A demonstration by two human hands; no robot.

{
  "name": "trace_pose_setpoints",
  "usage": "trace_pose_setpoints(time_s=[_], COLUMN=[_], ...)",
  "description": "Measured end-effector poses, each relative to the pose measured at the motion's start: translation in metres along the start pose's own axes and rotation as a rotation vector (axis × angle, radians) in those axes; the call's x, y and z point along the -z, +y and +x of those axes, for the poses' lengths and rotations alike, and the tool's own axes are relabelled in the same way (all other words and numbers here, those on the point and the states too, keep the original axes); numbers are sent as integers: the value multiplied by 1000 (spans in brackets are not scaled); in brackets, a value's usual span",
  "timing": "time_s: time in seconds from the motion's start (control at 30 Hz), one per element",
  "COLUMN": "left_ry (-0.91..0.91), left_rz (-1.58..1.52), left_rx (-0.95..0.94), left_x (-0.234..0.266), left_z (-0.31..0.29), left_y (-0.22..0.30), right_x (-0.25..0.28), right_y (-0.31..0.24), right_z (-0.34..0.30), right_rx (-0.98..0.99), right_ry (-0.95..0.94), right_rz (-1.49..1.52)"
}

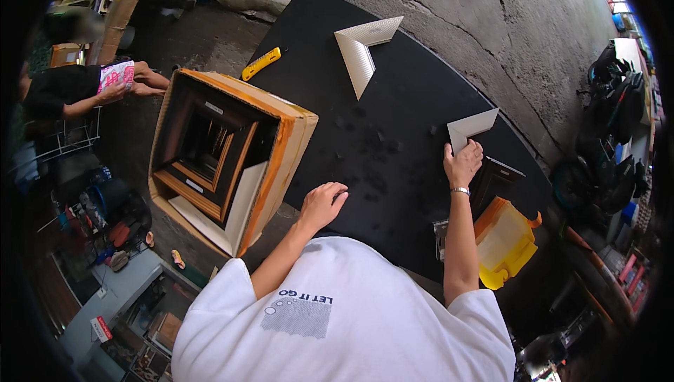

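Observation:
My right hand [463, 166] grips the near end of a pale L-shaped picture-frame corner [472, 126] on the black table [414, 206]. Thumb and fingers lie on either side of that end. My left hand [323, 204] rests at the table's near edge, fingers loosely bent and thumb apart, with nothing visible in it. A second pale frame corner [359, 50], with a ribbed surface, lies farther off. Beside my right wrist is a dark brown frame corner [495, 177], partly hidden by the arm.
At left, a cardboard box [284, 164] holds several nested brown, black and cream frame corners. A yellow utility knife [261, 64] lies behind it. A torn yellow package [507, 245] sits right of my forearm. Another person [84, 94] sits at far left; a cracked concrete wall [477, 24] rises behind.

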State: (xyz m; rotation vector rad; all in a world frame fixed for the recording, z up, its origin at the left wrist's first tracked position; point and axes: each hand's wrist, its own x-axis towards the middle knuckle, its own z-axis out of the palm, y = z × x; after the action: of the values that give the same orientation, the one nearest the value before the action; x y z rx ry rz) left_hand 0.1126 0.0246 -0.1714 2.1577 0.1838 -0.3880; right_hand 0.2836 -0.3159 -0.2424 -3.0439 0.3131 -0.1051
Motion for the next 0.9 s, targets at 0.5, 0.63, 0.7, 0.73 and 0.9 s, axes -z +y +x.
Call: trace_pose_setpoints(time_s=[0.5, 0.63, 0.7, 0.73, 0.9], left_ry=[65, 30, -4, -19, -162], left_rz=[-186, -331, -495, -618, -1278], left_rx=[95, 118, 145, 174, 276], left_x=[34, 24, 17, 14, 35], left_z=[7, 1, 3, 4, 17], left_y=[-11, -6, -2, 4, 30], right_x=[-39, -37, -13, 4, 85], right_y=[-299, -252, -222, -207, -132], right_z=[91, 78, 72, 64, 1], right_rx=[116, 197, 215, 245, 580], right_ry=[-383, -240, -376, -320, 133], right_rz=[393, 543, 592, 626, 634])
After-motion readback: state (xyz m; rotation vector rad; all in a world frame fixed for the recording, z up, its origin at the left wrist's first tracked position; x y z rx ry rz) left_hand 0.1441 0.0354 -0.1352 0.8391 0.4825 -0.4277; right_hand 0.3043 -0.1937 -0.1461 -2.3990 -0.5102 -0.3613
